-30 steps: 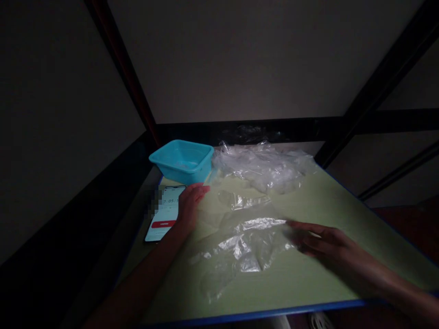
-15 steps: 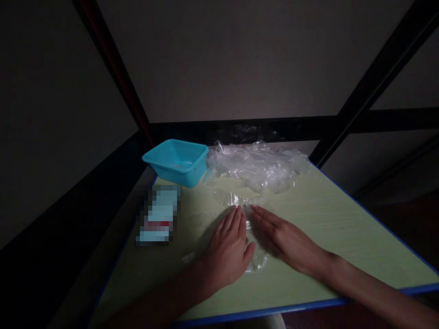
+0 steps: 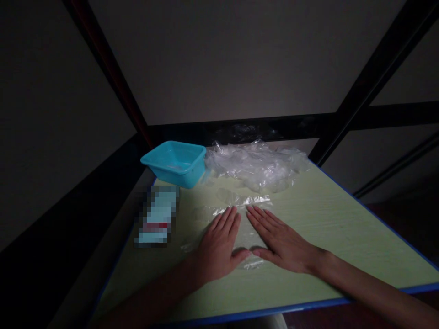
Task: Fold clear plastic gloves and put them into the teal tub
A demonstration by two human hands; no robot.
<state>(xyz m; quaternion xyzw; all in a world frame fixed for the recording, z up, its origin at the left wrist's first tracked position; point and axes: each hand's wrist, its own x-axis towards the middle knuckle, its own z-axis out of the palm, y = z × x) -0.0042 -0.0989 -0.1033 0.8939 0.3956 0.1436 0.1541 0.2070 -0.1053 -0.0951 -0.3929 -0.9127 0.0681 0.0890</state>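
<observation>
A thin clear plastic bag [image 3: 249,235] lies spread on the pale green table [image 3: 329,233], its outline hard to make out. My left hand [image 3: 219,244] rests flat on its left part, fingers stretched out and pointing away from me. Flat on the right part is my right hand [image 3: 281,240], with its fingers angled toward the upper left. The two thumbs nearly meet over the plastic. Neither hand grips anything. Beyond the fingertips, a shiny creased strip of the plastic [image 3: 257,199] catches the light.
A heap of crumpled clear plastic [image 3: 260,167] covers the table's far side. Left of it stands a turquoise plastic basin [image 3: 178,176] with something clear inside. A pixelated flat object [image 3: 159,212] lies at the table's left edge. Walls close in behind and left.
My right hand has turned from its edge to palm down on the plastic. My left hand has shifted slightly left, and the plastic between the hands looks flatter.
</observation>
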